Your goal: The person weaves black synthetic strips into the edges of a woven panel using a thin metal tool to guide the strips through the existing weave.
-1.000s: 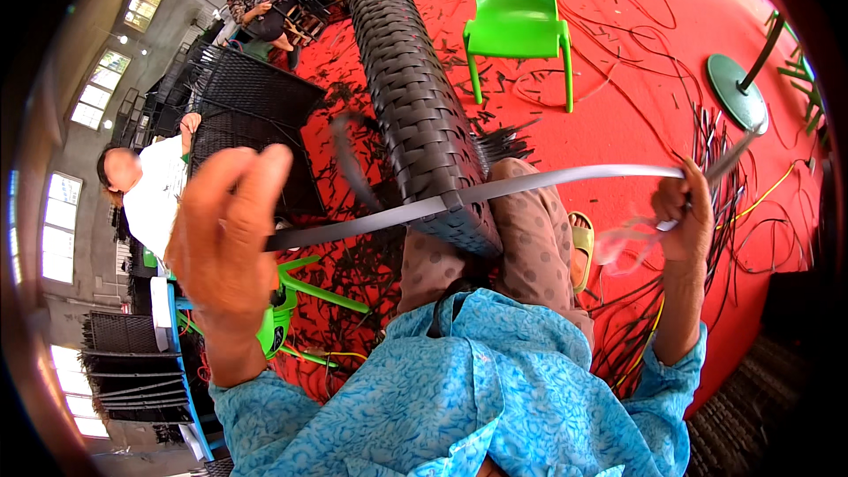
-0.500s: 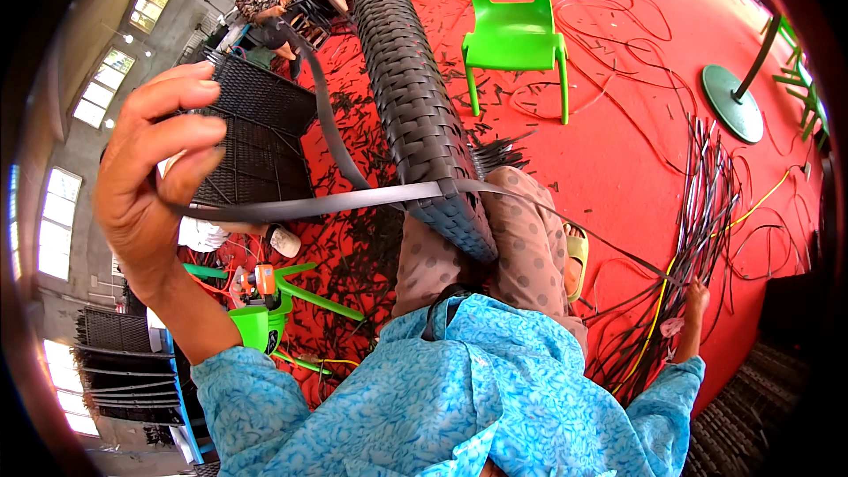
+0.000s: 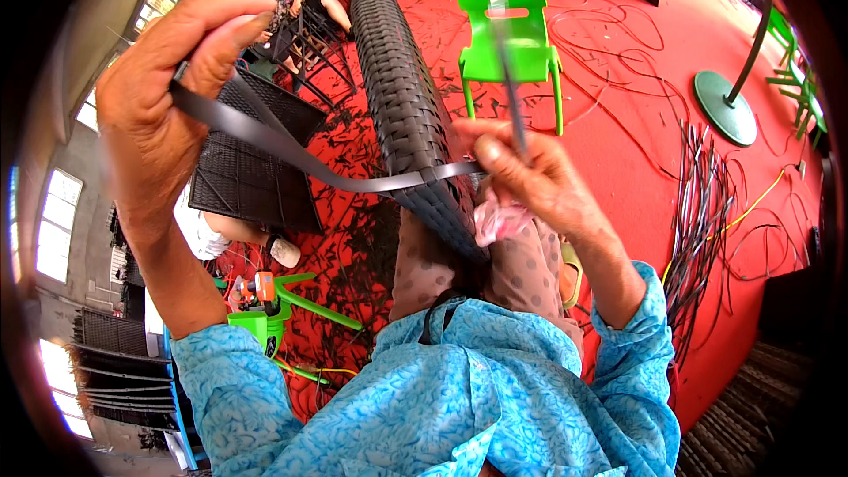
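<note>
A long woven panel (image 3: 397,71) of dark flat strips lies across my lap, its near end between my knees. My left hand (image 3: 168,97), raised at the left, is closed around a flat dark strip (image 3: 291,159). This strip sags from the hand to the panel's near corner, passes through the weave and comes out toward the right. There my right hand (image 3: 539,172) is closed on it, close beside the corner. A slim upright piece (image 3: 510,79), blurred, rises from the right hand; whether it is the strip's end or a tool I cannot tell. A pinkish-white crumpled scrap (image 3: 497,221) hangs below that hand.
Strip offcuts litter the red floor (image 3: 618,106). A green chair (image 3: 505,44) stands ahead. Loose strips (image 3: 693,238) lie bundled at right, near a round green base (image 3: 724,108). Woven panels (image 3: 256,172) and a green stool (image 3: 265,327) are at left; another person sits beyond.
My right hand has come in from the far right to the panel's corner, and the upright piece now shows above it. My left hand has risen, its strip sagging more.
</note>
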A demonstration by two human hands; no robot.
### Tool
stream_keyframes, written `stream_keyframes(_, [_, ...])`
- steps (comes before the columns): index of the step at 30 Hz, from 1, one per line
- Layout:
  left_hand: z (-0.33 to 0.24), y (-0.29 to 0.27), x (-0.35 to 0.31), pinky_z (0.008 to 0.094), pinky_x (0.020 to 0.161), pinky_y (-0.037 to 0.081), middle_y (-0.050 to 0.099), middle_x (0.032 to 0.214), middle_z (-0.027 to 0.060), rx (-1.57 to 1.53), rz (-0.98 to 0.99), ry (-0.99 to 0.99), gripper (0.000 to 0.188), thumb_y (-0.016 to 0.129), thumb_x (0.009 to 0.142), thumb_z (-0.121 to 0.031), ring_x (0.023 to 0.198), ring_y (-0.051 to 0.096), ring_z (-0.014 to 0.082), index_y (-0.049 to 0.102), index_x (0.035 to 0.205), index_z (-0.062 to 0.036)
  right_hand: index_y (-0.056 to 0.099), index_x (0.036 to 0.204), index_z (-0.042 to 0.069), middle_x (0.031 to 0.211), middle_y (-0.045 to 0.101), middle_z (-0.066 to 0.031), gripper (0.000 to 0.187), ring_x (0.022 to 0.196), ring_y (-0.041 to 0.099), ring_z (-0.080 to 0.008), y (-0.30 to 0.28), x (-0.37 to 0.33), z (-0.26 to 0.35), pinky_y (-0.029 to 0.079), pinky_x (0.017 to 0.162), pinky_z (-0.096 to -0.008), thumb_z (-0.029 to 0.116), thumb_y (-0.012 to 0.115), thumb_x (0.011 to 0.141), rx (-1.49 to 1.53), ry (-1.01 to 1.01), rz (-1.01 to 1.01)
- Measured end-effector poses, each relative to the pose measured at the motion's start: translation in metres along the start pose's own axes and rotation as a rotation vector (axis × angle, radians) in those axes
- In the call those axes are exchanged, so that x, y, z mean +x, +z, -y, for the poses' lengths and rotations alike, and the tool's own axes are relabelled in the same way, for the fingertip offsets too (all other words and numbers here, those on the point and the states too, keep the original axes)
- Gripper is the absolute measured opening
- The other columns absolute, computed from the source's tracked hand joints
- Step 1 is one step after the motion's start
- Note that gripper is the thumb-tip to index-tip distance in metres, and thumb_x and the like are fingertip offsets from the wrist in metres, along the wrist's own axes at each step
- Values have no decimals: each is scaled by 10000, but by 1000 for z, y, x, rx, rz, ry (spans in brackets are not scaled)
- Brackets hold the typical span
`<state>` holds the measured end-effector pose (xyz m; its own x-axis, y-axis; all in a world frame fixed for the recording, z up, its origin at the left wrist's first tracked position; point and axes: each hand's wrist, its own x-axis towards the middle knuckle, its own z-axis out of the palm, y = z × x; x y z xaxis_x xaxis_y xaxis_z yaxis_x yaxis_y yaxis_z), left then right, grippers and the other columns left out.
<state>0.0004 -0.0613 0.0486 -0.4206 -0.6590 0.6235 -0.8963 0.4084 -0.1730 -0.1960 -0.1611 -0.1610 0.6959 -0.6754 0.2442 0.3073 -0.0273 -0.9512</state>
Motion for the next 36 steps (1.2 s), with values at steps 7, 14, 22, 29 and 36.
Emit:
stream_keyframes(7, [-2, -7, 1, 251, 700, 433, 610, 782, 57, 371, 40, 218, 137, 664, 776, -52, 672, 529, 155, 665, 912, -35, 624, 831, 55, 700, 518, 63, 94, 669, 464, -31, -27, -12, -19, 377, 601, -200, 140, 636, 867, -14, -107, -1])
stream_keyframes(14, [-18, -1, 6, 418, 818, 432, 571, 694, 63, 499, 127, 315, 146, 709, 675, -49, 660, 560, 214, 648, 806, -38, 576, 806, 90, 624, 407, 101, 140, 557, 356, -4, -101, -67, -109, 269, 475, -195, 212, 596, 873, 17, 127, -322])
stream_keyframes(22, [-4, 34, 2, 254, 595, 447, 602, 722, 54, -315, 660, -1, 330, 742, 586, -122, 603, 563, 167, 638, 886, -32, 550, 813, 136, 535, 352, 93, 163, 422, 289, -11, -200, -150, -184, 212, 368, -195, 270, 588, 897, 6, 220, -764])
stream_keyframes(29, [2, 57, -38, 235, 644, 444, 604, 829, 63, -806, 497, -362, 408, 816, 624, -162, 725, 576, 111, 607, 938, -5, 617, 854, 92, 562, 425, 89, 177, 462, 345, -9, -238, -174, -231, 253, 414, -190, 268, 632, 870, -76, 399, -830])
stream_keyframes(36, [-16, 68, -74, 196, 569, 441, 562, 870, 67, -822, 2, -490, 329, 815, 646, -135, 703, 550, 91, 601, 875, -36, 617, 1117, 53, 540, 401, 104, 325, 452, 347, -3, -118, -69, -94, 260, 417, -189, 248, 648, 859, 24, 258, -645])
